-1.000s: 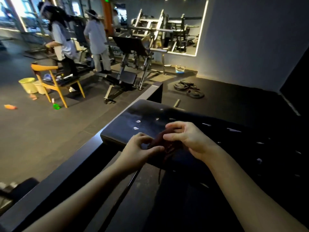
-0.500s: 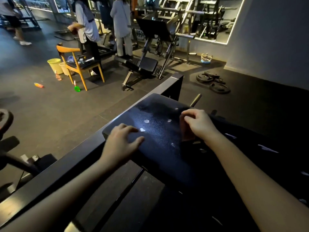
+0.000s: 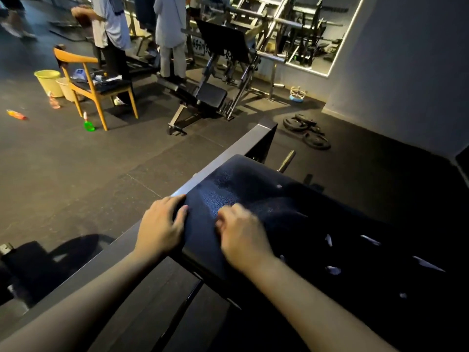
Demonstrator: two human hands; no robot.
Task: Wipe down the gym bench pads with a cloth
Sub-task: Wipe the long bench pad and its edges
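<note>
Plainly the bench pad (image 3: pixel 253 194) was the thing being worked on: a long, dark, padded slab with a fine-grained vinyl skin. It ran from the near corner away to the right and sat on a grey steel rail (image 3: pixel 228 153). I judged it firm but slightly yielding, heavy and fixed in place, and slick enough that a wipe would glide. It was not a thing to lift, only to brace at its edge. Pale flecks (image 3: pixel 330 240) dotted its right half; I could not tell whether they were tears or glints.

The cloth could not be made out. Being soft and light, it would bunch easily, and it is best held flat under the palm. I took it to be hidden beneath the right hand (image 3: pixel 243 240), which lay on top of the pad near the close end. That hand's fingers (image 3: pixel 228 212) were curled down and blurred, apparently gripping the cloth against the vinyl. The left hand (image 3: pixel 161 226) sat just beside it at the pad's near-left corner, its fingers (image 3: pixel 177 199) wrapped round the edge and the thumb on the top face, steadying.

Beyond lay the dark rubber floor (image 3: pixel 76 174), with loose weight plates (image 3: pixel 308 133) well apart to the right. Another bench (image 3: pixel 200 95) stood ahead. A wooden chair (image 3: pixel 94 82) stood farther left with a green spray bottle (image 3: pixel 88 124) at its foot and a yellow bucket (image 3: pixel 49 81) behind it. Two people (image 3: pixel 111 29) stood at the back near a mirror (image 3: pixel 304 34).
</note>
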